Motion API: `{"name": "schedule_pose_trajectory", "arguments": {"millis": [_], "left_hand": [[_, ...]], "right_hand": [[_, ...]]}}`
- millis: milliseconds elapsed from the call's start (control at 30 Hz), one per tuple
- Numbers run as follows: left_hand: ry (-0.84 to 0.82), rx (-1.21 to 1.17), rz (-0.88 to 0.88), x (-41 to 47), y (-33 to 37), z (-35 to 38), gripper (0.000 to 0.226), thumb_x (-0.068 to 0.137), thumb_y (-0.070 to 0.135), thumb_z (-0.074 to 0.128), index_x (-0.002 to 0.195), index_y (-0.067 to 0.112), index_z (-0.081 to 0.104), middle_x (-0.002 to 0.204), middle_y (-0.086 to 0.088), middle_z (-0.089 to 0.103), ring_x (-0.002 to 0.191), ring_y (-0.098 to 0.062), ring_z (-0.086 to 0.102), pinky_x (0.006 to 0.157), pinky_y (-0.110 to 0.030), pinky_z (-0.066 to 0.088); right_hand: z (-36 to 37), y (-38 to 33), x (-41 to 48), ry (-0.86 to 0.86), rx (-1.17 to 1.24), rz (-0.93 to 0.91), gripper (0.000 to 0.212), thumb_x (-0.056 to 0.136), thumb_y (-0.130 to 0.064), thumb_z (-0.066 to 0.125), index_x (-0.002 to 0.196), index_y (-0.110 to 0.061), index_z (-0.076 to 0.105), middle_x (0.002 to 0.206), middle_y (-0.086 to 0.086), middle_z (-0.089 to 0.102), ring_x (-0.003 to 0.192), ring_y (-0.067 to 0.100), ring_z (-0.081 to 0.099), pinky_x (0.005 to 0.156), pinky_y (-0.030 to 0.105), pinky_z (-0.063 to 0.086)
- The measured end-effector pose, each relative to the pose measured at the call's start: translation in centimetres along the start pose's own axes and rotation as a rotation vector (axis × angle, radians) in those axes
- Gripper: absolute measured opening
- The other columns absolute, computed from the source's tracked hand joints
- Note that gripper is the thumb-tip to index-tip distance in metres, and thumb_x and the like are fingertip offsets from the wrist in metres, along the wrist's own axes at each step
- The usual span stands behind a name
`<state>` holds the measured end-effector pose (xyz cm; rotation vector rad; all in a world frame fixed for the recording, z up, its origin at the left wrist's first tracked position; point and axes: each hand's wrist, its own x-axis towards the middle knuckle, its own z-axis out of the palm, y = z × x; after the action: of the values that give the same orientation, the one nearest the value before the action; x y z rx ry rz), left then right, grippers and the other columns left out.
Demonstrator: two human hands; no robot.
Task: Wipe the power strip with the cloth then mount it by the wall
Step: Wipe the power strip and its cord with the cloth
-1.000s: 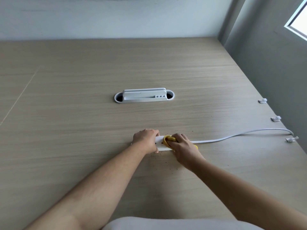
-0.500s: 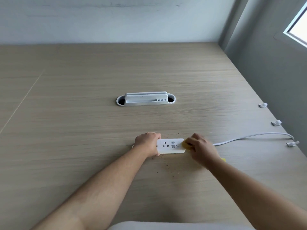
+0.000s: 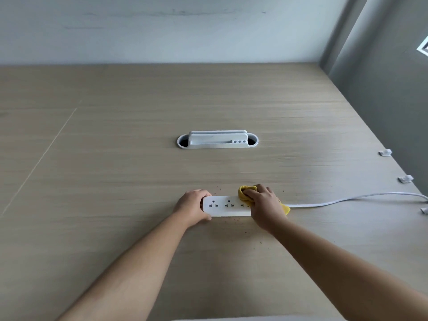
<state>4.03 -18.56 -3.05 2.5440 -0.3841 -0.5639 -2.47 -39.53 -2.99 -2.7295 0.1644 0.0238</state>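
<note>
Both hands work just below the middle of the frame. One grip, the left hand, is wrapped around the left end of a white rectangular plastic power strip, fingers curled over its far edge and thumb at its near edge, pinning it flat on the pale wood-grain desk. The right hand is closed on a bunched yellow cloth and presses it onto the strip's right end; a corner of the cloth pokes out to the right of the wrist. Between the two hands, two socket groups and part of a third show on the strip's top face. A white cord runs from the strip's right end toward the right edge of the frame. Small dark specks lie on the desk around the strip.

Above centre, a white oval cable tray is sunk into the desk; whether anything is inside it cannot be told. Three small white clips sit along the desk's right edge beside the grey wall.
</note>
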Motion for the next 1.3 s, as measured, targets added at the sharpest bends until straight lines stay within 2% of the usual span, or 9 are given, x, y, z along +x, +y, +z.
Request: {"name": "schedule_pose_trajectory", "arguments": {"millis": [200, 333, 433, 533, 667, 867, 1033, 1200, 1300], "left_hand": [[0.061, -0.02, -0.03, 0.1, 0.0, 0.2, 0.055, 0.052, 0.026, 0.087, 0.098, 0.022, 0.057, 0.097, 0.0, 0.068, 0.093, -0.024, 0.06, 0.076, -0.033, 0.049], [0.054, -0.095, -0.044, 0.0, -0.2, 0.1, 0.054, 0.047, 0.023, 0.089, 0.091, 0.027, 0.056, 0.092, 0.007, 0.067, 0.088, -0.018, 0.06, 0.075, -0.033, 0.051], [0.047, -0.073, -0.038, -0.1, -0.3, 0.0, 0.053, 0.048, 0.024, 0.087, 0.091, 0.028, 0.055, 0.092, 0.012, 0.064, 0.087, -0.015, 0.06, 0.073, -0.031, 0.049], [0.022, -0.025, -0.031, 0.1, 0.1, -0.2, 0.053, 0.051, 0.024, 0.086, 0.093, 0.026, 0.055, 0.098, 0.009, 0.066, 0.089, -0.016, 0.06, 0.071, -0.03, 0.047], [-0.038, 0.218, 0.017, 0.6, 2.0, -0.4, 0.056, 0.061, 0.026, 0.081, 0.107, 0.023, 0.049, 0.114, 0.004, 0.062, 0.102, -0.022, 0.058, 0.08, -0.032, 0.043], [-0.019, 0.232, 0.082, 0.7, 4.0, 0.1, 0.046, 0.062, 0.037, 0.08, 0.097, 0.025, 0.053, 0.105, 0.007, 0.063, 0.096, -0.019, 0.058, 0.08, -0.032, 0.039], [-0.016, 0.236, 0.069, 0.9, 4.0, 0.2, 0.047, 0.061, 0.031, 0.083, 0.099, 0.022, 0.056, 0.109, 0.006, 0.065, 0.097, -0.021, 0.059, 0.07, -0.028, 0.038], [-0.023, 0.228, 0.052, 1.3, 3.9, 0.0, 0.047, 0.06, 0.028, 0.084, 0.098, 0.024, 0.056, 0.109, 0.006, 0.065, 0.097, -0.019, 0.06, 0.071, -0.029, 0.042], [-0.018, 0.26, 0.056, 1.2, 4.1, 0.0, 0.048, 0.061, 0.028, 0.083, 0.1, 0.024, 0.056, 0.111, 0.007, 0.065, 0.1, -0.019, 0.059, 0.071, -0.028, 0.041]], "right_hand": [[2.1, -6.2, 1.5, -0.211, -0.048, -0.344, 0.062, 0.078, 0.002, 0.053, 0.132, -0.025, 0.043, 0.133, 0.005, 0.043, 0.116, 0.027, 0.04, 0.097, 0.04, 0.042], [1.5, -4.8, 1.0, -0.252, -0.01, -0.484, 0.062, 0.074, 0.008, 0.05, 0.123, -0.03, 0.055, 0.131, -0.002, 0.051, 0.115, 0.022, 0.043, 0.096, 0.039, 0.041], [-0.2, -0.6, -1.5, -0.104, 0.028, -0.43, 0.049, 0.067, 0.01, 0.053, 0.095, -0.026, 0.071, 0.112, -0.001, 0.065, 0.102, 0.026, 0.055, 0.088, 0.041, 0.048], [-2.0, 3.8, -3.0, 0.015, 0.073, -0.199, 0.045, 0.061, 0.014, 0.054, 0.083, -0.021, 0.072, 0.103, 0.003, 0.067, 0.094, 0.033, 0.057, 0.081, 0.036, 0.048], [-2.3, 3.6, -1.6, 0.071, 0.131, 0.052, 0.04, 0.071, 0.008, 0.055, 0.094, -0.021, 0.071, 0.101, 0.006, 0.062, 0.096, 0.03, 0.055, 0.077, 0.034, 0.046], [-0.5, 0.7, -1.4, -0.069, -0.039, -0.205, 0.045, 0.081, -0.012, 0.058, 0.124, -0.024, 0.056, 0.126, 0.006, 0.051, 0.11, 0.029, 0.045, 0.09, 0.042, 0.046], [-3.0, 4.8, -0.4, 0.016, -0.058, 0.283, 0.032, 0.081, -0.014, 0.061, 0.113, -0.011, 0.059, 0.111, 0.015, 0.048, 0.106, 0.034, 0.046, 0.082, 0.042, 0.047], [-0.5, 1.4, -2.5, 0.038, -0.056, -0.21, 0.054, 0.075, 0.008, 0.052, 0.121, -0.02, 0.057, 0.12, 0.011, 0.054, 0.102, 0.033, 0.049, 0.08, 0.047, 0.051], [-1.4, 5.0, -2.9, 0.053, -0.098, 0.025, 0.042, 0.078, -0.004, 0.058, 0.118, -0.016, 0.06, 0.117, 0.015, 0.054, 0.102, 0.036, 0.049, 0.084, 0.042, 0.048]]}}
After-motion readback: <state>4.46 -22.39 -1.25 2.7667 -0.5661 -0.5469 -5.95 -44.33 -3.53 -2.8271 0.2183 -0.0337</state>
